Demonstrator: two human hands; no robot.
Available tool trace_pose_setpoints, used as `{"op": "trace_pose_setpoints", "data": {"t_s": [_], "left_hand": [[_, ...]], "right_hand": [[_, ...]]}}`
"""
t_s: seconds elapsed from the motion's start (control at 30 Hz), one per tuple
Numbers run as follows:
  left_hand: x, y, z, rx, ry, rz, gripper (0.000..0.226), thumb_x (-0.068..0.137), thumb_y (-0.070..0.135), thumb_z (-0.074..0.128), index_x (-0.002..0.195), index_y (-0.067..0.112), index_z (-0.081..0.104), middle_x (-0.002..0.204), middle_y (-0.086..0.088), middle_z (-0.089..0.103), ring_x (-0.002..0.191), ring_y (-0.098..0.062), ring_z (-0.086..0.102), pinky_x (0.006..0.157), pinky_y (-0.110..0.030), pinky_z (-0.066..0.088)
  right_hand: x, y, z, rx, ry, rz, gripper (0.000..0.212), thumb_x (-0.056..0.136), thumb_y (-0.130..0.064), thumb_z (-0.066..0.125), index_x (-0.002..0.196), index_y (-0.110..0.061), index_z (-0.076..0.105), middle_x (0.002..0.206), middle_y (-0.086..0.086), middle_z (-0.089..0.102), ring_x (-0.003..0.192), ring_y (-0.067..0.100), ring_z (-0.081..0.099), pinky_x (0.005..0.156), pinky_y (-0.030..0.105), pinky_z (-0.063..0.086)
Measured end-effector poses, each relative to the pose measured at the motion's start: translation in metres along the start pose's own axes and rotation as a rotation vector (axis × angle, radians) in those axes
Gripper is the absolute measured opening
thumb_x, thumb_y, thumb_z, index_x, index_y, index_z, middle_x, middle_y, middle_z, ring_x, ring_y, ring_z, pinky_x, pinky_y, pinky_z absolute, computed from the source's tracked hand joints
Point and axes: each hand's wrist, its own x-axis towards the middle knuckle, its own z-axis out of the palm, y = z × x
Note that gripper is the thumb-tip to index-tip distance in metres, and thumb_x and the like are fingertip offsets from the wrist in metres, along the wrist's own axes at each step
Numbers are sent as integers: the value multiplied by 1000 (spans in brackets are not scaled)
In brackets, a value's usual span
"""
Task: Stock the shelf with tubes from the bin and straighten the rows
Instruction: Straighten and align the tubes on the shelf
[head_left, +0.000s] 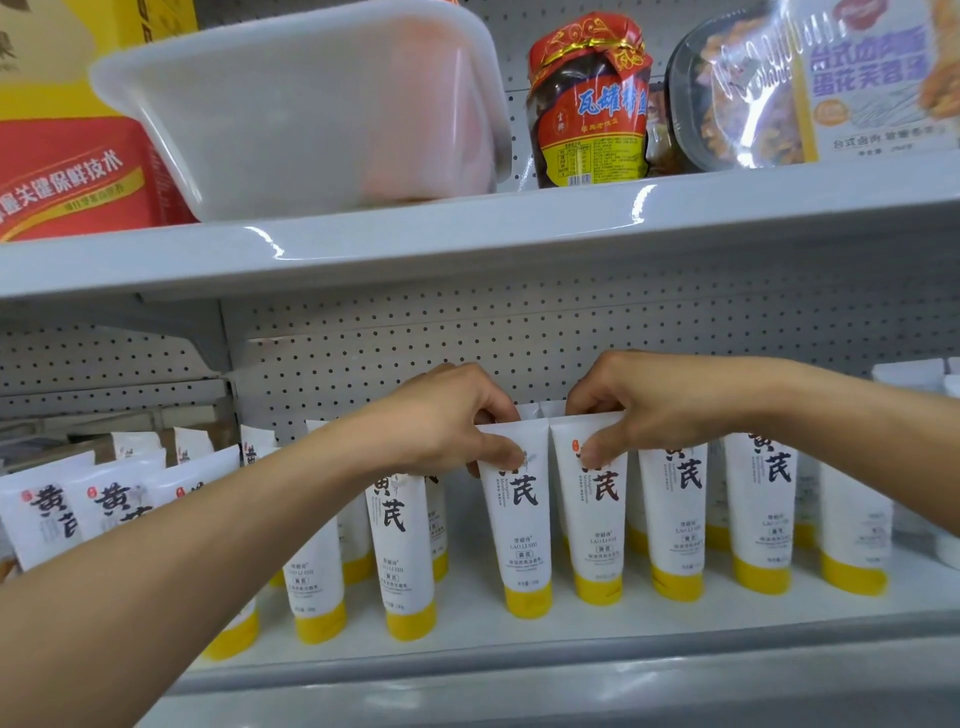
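— Where are your hands right now?

— Both are up at the shelf (519, 631). My left hand (457, 421) pinches the crimped top of the left-hand tube (519, 535), with my thumb on the front and my fingers curled behind it.

— And the other?

— My right hand (621, 402) grips the right-hand tube (600, 525) the same way. The thumb presses on the print and the fingers hook over the top edge. The two stand side by side, upright on their yellow caps, tops nearly touching, at the front of their rows.

— The rest of the stock?

— More tubes (675, 519) stand cap-down on either side, with others behind them towards the pegboard back (519, 332). Those off to my left look tilted, though the wide lens may be bending them.

— And the bin?

— The white bin (311, 104) sits on the upper shelf (467, 244), above and left of my left hand. I can't tell what's inside through its cloudy wall. To its right is a dark jar (589, 104) with red wrapping, and to its left a red and yellow box (67, 171).
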Motion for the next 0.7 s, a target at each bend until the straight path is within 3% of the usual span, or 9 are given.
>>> {"op": "trace_pose_setpoints", "data": {"t_s": [0.1,0.23,0.47,0.7], "left_hand": [[1,1,0,16,0,6,6,82,33,74,79,28,72,71,12,72,63,-1,64,59,-19,47],[3,-1,1,15,11,-4,5,81,34,74,79,30,73,72,12,72,66,-2,66,61,-25,55],[3,-3,2,21,21,-17,12,82,38,72,84,26,73,73,12,72,68,-3,67,59,-23,52],[1,-3,0,-15,15,-31,12,80,42,72,87,33,73,82,17,73,79,-3,68,76,-35,59]], "right_hand": [[0,0,0,3,-2,2,9,84,-33,72,84,-24,70,82,-12,72,73,5,65,67,27,53],[1,3,0,6,-4,1,9,84,-32,72,84,-23,70,82,-12,72,76,8,66,70,31,54],[3,3,1,14,-15,11,10,85,-32,71,79,-25,67,80,-14,71,69,2,63,66,25,51],[2,2,-1,25,9,-2,12,85,-36,71,92,-27,69,87,-14,73,80,3,67,72,26,55]]}}
